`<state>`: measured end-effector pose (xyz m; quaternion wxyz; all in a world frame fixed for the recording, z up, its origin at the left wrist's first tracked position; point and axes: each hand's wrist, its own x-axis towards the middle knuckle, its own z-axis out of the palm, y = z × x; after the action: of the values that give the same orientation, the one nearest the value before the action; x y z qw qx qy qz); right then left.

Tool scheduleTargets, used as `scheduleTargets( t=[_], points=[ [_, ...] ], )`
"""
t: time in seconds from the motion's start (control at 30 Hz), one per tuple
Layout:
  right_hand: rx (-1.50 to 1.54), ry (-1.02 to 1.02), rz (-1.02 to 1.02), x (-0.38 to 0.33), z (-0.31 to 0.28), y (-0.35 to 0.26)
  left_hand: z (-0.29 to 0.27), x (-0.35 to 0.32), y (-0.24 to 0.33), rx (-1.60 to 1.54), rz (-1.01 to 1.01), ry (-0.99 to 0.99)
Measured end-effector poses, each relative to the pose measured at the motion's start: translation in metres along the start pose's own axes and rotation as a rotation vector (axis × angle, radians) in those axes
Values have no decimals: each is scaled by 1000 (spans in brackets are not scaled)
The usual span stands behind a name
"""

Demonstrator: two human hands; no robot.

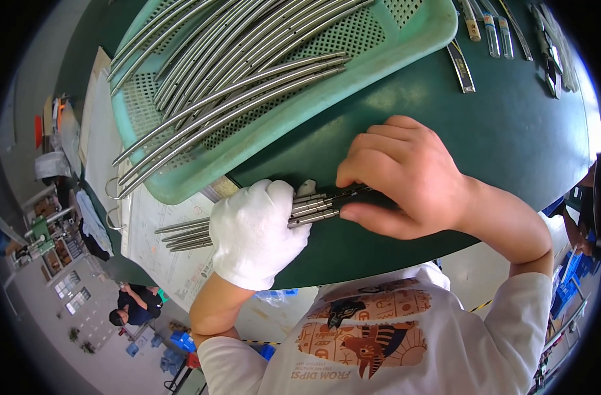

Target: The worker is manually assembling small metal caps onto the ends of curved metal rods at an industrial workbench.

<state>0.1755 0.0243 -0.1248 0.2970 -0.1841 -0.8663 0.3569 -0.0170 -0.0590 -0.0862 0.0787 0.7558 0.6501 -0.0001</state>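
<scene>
My left hand (254, 230), in a white glove, is closed around a bundle of several thin steel rods (312, 207) lying across the dark green table (511, 138). The rod ends stick out on both sides of the glove. My bare right hand (406, 178) rests over the right ends of the same bundle, thumb under and fingers curled on top. Just beyond the hands, a pale green perforated tray (419, 33) holds many more long steel rods (248, 72).
A paper sheet with drawings (162, 243) lies under the left rod ends, with ring binder loops beside it. Small tools and tubes (498, 33) sit at the table's far right. Another person (136, 306) is off the table's edge at the lower left.
</scene>
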Motion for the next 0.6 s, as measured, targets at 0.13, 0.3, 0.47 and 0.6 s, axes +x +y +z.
scheduleTargets(
  t=[0.13,0.3,0.47,0.6],
  points=[
    [-45,-41,-75,-1,3,3,-1,1,0,-7,-2,1],
    [-3,-58,-26,1,-2,1,1,0,0,22,-7,-2],
    [63,3,5,1,3,0,1,1,0,12,-2,6],
    [-59,-93,-41,1,0,-1,1,0,-2,-12,17,3]
  ],
)
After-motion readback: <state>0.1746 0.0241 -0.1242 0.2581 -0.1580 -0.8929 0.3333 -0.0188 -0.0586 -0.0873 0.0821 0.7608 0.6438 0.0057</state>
